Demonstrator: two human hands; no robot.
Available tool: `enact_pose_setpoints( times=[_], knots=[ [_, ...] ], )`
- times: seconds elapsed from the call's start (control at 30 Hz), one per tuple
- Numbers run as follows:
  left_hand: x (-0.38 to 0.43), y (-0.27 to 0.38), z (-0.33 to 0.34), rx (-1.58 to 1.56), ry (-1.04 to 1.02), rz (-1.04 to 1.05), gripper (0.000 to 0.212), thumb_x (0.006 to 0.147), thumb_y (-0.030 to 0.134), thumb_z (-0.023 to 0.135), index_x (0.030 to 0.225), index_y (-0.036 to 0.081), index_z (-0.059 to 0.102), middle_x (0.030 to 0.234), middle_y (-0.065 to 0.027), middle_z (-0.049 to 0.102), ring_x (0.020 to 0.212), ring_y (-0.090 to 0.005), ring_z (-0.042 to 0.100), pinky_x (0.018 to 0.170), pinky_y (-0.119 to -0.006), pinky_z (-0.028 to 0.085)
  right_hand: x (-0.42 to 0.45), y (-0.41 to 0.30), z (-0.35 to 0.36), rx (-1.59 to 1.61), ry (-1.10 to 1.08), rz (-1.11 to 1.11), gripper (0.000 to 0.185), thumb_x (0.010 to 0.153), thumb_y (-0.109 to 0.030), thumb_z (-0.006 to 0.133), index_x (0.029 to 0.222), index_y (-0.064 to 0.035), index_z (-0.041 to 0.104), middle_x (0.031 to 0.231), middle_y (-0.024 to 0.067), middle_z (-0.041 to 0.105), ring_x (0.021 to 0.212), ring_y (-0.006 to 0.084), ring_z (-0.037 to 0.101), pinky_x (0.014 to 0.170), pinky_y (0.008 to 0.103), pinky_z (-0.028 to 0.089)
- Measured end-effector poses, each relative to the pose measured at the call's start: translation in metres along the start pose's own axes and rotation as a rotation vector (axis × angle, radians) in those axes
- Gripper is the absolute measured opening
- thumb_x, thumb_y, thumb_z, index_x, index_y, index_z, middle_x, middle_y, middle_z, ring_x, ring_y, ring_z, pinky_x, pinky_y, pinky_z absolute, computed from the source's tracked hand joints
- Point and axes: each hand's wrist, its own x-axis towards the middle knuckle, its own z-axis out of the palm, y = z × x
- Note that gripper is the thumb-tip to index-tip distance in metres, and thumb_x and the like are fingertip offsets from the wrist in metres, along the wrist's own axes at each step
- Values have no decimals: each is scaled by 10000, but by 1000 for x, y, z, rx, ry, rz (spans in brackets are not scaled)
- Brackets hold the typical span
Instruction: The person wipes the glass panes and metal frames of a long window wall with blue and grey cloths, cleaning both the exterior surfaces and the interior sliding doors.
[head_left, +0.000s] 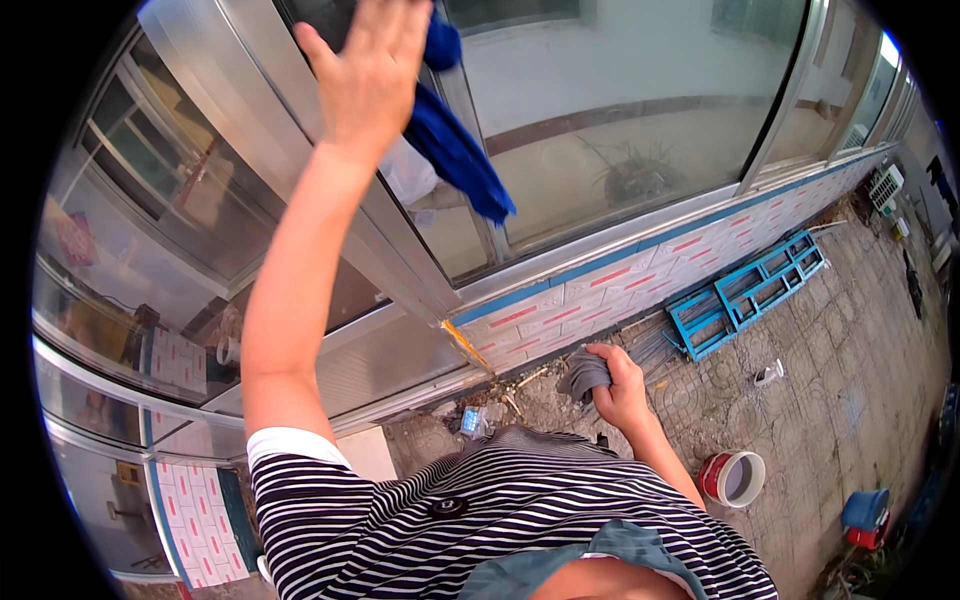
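Note:
My left hand (371, 79) is raised at the top of the view, fingers stretched out and their tips near the upper picture edge. Under it, a dark blue cloth (457, 154) is pressed at the glass window pane (630, 82), and its loose end hangs down to the right. The aluminium window frame (409, 247) runs close by the wrist. Lower down, near my waist, my right hand (624, 390) is closed around a bunched grey cloth (586, 375).
Below the window runs a tiled wall (585, 300). Blue metal frames (746, 296) lie along its foot. On the paving stand a red-and-white bucket (733, 480) with greyish liquid and a blue bucket (865, 510). Glazed panels (135, 300) rise on the left.

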Motion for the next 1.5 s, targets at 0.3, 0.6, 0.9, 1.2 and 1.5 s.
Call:
enact_pose_setpoints(
  times=[0.3, 0.6, 0.9, 1.2, 1.5],
  knots=[
    [-11, 79, 23, -258, -19, -91, 413, 841, 138, 453, 1254, 164, 472, 1318, -15, 470, 1289, -169, 358, 896, -666, 272, -35, -27, 10, -89, -25, 105, 425, 610, 40, 502, 1030, -6, 551, 873, 178, 581, 776, 364, 589, 689, 377, 496],
    [-196, 206, 12, -1291, -341, 248, 321, 754, 4, 521, 1066, 71, 565, 1061, -97, 559, 1061, -288, 533, 950, -439, 411, -75, -30, -14, -116, 105, 221, 400, 636, 39, 494, 1028, -2, 560, 915, 184, 603, 825, 356, 605, 731, 368, 496],
    [-241, 285, -124, -2658, -1945, -901, 570, 949, 439, 385, 1341, 24, 390, 1315, -80, 453, 1141, -206, 477, 918, -317, 379, -19, 23, -58, -13, 411, 283, 393, 670, 37, 496, 1057, -1, 548, 950, 167, 606, 897, 313, 599, 796, 346, 466],
    [-179, 320, -167, -2885, -582, -2335, 397, 938, 354, 384, 1201, 89, 517, 1230, -118, 543, 1115, -278, 527, 995, -448, 375, 22, 61, -78, -145, -259, 36, 873, 601, -149, 738, 1352, -56, 304, 1375, 204, 312, 1279, 355, 313, 1060, 387, 260],
    [-152, 249, -155, -2701, -96, -2208, 328, 879, 350, 463, 1022, 114, 641, 1398, -172, 365, 1314, -319, 305, 1063, -476, 242, 18, 169, -56, 847, -680, 595, 235, 808, -68, 609, 1038, -24, 604, 848, 4, 625, 735, 81, 548, 670, 233, 444]
  ],
)
